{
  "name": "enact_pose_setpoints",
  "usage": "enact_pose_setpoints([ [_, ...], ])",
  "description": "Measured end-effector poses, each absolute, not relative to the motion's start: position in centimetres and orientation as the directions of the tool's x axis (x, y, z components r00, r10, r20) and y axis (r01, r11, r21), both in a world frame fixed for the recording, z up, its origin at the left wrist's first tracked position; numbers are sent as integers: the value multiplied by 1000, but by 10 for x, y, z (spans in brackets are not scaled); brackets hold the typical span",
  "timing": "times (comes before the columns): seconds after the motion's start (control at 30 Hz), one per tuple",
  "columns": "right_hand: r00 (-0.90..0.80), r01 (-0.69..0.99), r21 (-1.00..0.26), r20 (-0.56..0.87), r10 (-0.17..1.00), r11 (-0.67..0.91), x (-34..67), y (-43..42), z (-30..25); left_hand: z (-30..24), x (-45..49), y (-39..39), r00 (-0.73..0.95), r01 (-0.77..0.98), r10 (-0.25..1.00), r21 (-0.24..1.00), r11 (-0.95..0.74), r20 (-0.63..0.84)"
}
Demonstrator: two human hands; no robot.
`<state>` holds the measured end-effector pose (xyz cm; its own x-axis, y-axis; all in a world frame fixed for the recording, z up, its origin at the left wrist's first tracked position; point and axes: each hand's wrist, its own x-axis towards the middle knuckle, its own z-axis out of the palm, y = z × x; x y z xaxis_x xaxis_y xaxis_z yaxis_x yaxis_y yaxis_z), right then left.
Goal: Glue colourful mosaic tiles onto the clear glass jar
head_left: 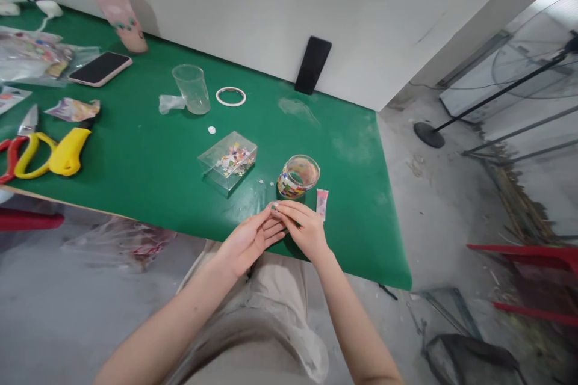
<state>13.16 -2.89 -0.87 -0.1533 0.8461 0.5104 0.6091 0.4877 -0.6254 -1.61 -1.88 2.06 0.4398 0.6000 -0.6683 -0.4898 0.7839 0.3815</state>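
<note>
My left hand point(253, 237) is turned palm up near the table's front edge, its thumb and forefinger closed at the tips and the other fingers stretched out. Against those tips my right hand point(303, 227) makes a pinch. Tiny whitish and green bits show where the fingertips meet, too small to name. Just beyond stands a glass jar point(298, 175) with colourful mosaic pieces on its side. A small pink-and-white tube point(321, 203) lies right of my right hand. Left of the jar, a clear plastic box point(228, 162) holds many small coloured pieces. Two tiny stars point(266, 183) lie between them.
On the green table point(361, 222) are a clear cup point(192, 89), a white ring point(230, 96), yellow-handled scissors point(34, 156), a yellow-handled tool point(70, 151) and a phone point(102, 68). A pink tumbler point(120, 12) stands behind. Another phone point(312, 65) leans on the wall.
</note>
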Motion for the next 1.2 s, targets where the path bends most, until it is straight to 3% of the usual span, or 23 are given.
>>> enact_pose_setpoints([
  [0.2, -156, 688, -525, 567, 809, 501, 135, -31, -17, 17, -4, -17, 398, -502, 593, 375, 779, -699],
  [0.47, -12, 623, -702, 432, 902, 345, 141, -37, -14, 17, 8, -16, 448, -446, 546, 352, 823, -708],
  [0.7, 79, 515, -828, 304, 949, 222, 141, -45, -4, 18, 3, -21, 486, -381, 611, 478, 791, -625],
  [0.87, 117, 410, -890, 270, 956, 201, 139, -49, 7, 15, -2, -22, 595, -406, 504, 307, 861, -626],
  [1.0, 97, 439, -862, 324, 941, 252, 141, -50, 14, 14, 0, -23, 610, -467, 494, 223, 856, -620],
  [1.2, -72, 469, -824, 325, 943, 319, 153, -52, 24, 22, -3, -27, 667, -435, 421, 138, 890, -614],
])
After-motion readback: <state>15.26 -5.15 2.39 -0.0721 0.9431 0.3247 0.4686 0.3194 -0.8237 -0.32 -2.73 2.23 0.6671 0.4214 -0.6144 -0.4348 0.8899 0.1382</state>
